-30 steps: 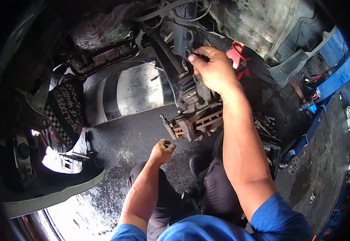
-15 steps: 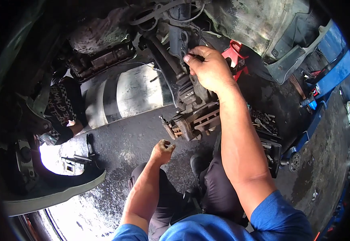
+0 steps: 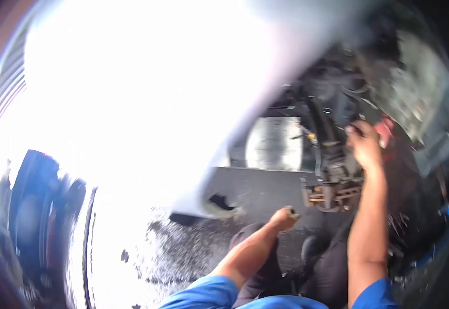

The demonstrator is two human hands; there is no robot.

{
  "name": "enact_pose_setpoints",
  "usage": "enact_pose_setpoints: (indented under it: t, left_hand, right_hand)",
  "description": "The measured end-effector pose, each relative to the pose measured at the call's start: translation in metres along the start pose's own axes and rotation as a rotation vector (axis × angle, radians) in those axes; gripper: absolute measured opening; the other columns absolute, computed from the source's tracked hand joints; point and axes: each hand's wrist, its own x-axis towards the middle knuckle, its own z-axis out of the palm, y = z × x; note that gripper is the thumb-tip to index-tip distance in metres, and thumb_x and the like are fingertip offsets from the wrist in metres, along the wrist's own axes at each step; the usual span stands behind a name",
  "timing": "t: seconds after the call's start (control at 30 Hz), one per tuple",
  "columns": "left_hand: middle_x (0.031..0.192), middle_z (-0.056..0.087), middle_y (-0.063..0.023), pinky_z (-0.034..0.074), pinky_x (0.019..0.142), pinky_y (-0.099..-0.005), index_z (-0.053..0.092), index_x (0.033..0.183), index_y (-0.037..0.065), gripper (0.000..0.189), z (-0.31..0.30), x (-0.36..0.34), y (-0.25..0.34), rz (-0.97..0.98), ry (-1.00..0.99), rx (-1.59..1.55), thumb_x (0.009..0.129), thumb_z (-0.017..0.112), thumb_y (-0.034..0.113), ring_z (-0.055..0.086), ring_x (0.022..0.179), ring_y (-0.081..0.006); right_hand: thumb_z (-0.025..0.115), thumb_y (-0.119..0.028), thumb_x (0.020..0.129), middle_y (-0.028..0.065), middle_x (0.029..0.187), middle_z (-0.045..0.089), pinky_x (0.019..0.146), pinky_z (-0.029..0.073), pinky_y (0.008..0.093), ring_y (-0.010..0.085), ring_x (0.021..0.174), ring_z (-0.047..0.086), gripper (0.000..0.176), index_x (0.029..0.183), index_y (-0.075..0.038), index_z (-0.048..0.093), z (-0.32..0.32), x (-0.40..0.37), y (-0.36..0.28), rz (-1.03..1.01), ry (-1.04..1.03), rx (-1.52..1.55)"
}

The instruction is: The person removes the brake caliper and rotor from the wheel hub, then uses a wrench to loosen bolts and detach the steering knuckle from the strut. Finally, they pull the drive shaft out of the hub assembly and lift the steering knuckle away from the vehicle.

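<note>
My right hand (image 3: 366, 147) reaches up to the dark suspension strut (image 3: 342, 105), its thumb and fingers pinched together at the strut's lower end. Whatever sits between those fingertips is too small and blurred to name. Below it are the drive axle's ribbed boot (image 3: 331, 153) and the rusty brake assembly (image 3: 328, 198). Lower and to the left, my left hand (image 3: 283, 219) hovers over the floor, apart from the brake assembly. Its fingers are curled closed, and their contents are hidden.
A large glaring white body panel (image 3: 147, 103) fills the upper left. A red stand (image 3: 385, 130) is behind my right hand. Beyond the brake assembly lies a silvery panel (image 3: 274, 143). A blue vehicle (image 3: 34, 206) shows at far left; the floor (image 3: 178, 247) is dark and wet-looking.
The view has swung left, so both hands and the suspension appear farther right and lower. The bright white panel has come into view. My right hand stays at the strut; my left stays curled.
</note>
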Motion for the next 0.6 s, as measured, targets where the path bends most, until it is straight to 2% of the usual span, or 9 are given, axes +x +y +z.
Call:
enact_pose_setpoints:
  t: [0.07, 0.1, 0.23, 0.3, 0.33, 0.43, 0.5, 0.57, 0.6]
  left_hand:
    - [0.104, 0.070, -0.0228, 0.051, 0.092, -0.0421, 0.066, 0.115, 0.002, 0.045, 0.002, -0.005, -0.001, -0.061, -0.001, -0.067, 0.090, 0.065, 0.040, 0.066, 0.108, -0.0338]
    - [0.104, 0.070, -0.0228, 0.051, 0.092, -0.0421, 0.066, 0.115, 0.002, 0.045, -0.002, 0.000, 0.002, -0.043, 0.018, -0.071, 0.090, 0.065, 0.040, 0.066, 0.108, -0.0338]
    - [0.105, 0.070, -0.0188, 0.053, 0.085, -0.0435, 0.065, 0.112, 0.004, 0.046, 0.009, -0.004, -0.009, -0.031, 0.032, -0.080, 0.087, 0.067, 0.042, 0.068, 0.100, -0.0359]
    - [0.105, 0.070, -0.0184, 0.054, 0.083, -0.0424, 0.064, 0.112, 0.002, 0.046, 0.006, -0.011, -0.002, -0.141, -0.046, -0.188, 0.087, 0.067, 0.041, 0.069, 0.097, -0.0336]
    - [0.105, 0.070, -0.0184, 0.054, 0.083, -0.0424, 0.064, 0.112, 0.002, 0.046, 0.010, -0.010, -0.003, -0.134, -0.085, -0.174, 0.087, 0.067, 0.041, 0.069, 0.097, -0.0336]
    - [0.097, 0.071, -0.0167, 0.054, 0.079, -0.0386, 0.066, 0.110, 0.001, 0.045, 0.011, -0.007, -0.008, -0.012, -0.052, -0.051, 0.088, 0.069, 0.039, 0.069, 0.090, -0.0257]
    - [0.096, 0.071, -0.0172, 0.054, 0.079, -0.0381, 0.067, 0.108, 0.001, 0.044, 0.007, -0.012, -0.002, -0.054, -0.016, -0.105, 0.087, 0.069, 0.039, 0.069, 0.089, -0.0254]
    - [0.096, 0.071, -0.0174, 0.053, 0.079, -0.0374, 0.067, 0.110, 0.001, 0.045, 0.008, -0.010, -0.004, -0.079, -0.027, -0.077, 0.087, 0.069, 0.040, 0.069, 0.089, -0.0252]
    - [0.101, 0.071, -0.0185, 0.053, 0.082, -0.0385, 0.066, 0.111, 0.000, 0.047, 0.007, -0.011, -0.004, -0.070, -0.030, -0.059, 0.087, 0.069, 0.040, 0.069, 0.094, -0.0283]
  right_hand:
    - [0.063, -0.017, 0.095, 0.0017, 0.067, 0.059, 0.059, 0.043, 0.0276, 0.0102, 0.060, 0.055, 0.023, 0.104, 0.004, 0.064, -0.002, -0.007, -0.018, 0.086, -0.016, 0.002]
    - [0.064, -0.017, 0.094, 0.0017, 0.067, 0.058, 0.058, 0.043, 0.0275, 0.0101, 0.059, 0.054, 0.025, 0.107, 0.004, 0.064, 0.000, -0.001, -0.002, 0.074, -0.017, 0.043]
    - [0.067, -0.019, 0.094, 0.0033, 0.067, 0.059, 0.057, 0.044, 0.0278, 0.0108, 0.057, 0.054, 0.029, 0.110, 0.005, 0.064, -0.001, -0.003, -0.009, 0.085, 0.004, 0.017]
    - [0.068, -0.021, 0.093, 0.0037, 0.067, 0.059, 0.057, 0.044, 0.0284, 0.0112, 0.058, 0.054, 0.029, 0.109, 0.003, 0.064, -0.002, -0.005, -0.006, 0.057, -0.009, 0.014]
    - [0.069, -0.022, 0.093, 0.0039, 0.067, 0.060, 0.059, 0.046, 0.0296, 0.0120, 0.059, 0.056, 0.029, 0.108, 0.002, 0.064, -0.002, -0.005, -0.003, 0.038, -0.007, 0.015]
    - [0.069, -0.026, 0.092, 0.0058, 0.070, 0.063, 0.063, 0.048, 0.0339, 0.0157, 0.063, 0.060, 0.028, 0.104, -0.001, 0.066, 0.000, -0.006, -0.007, 0.061, 0.043, -0.005]
    - [0.069, -0.028, 0.092, 0.0117, 0.082, 0.069, 0.070, 0.051, 0.0360, 0.0215, 0.072, 0.066, 0.030, 0.106, -0.002, 0.068, -0.008, -0.008, -0.024, 0.150, -0.028, -0.062]
    - [0.069, -0.027, 0.092, 0.0171, 0.096, 0.072, 0.078, 0.053, 0.0375, 0.0269, 0.086, 0.070, 0.032, 0.111, -0.001, 0.067, -0.002, -0.003, -0.012, 0.093, -0.008, 0.000]
    - [0.069, -0.025, 0.092, 0.0191, 0.106, 0.072, 0.086, 0.052, 0.0385, 0.0301, 0.098, 0.070, 0.035, 0.115, 0.001, 0.066, -0.002, -0.001, -0.009, 0.157, -0.046, -0.024]
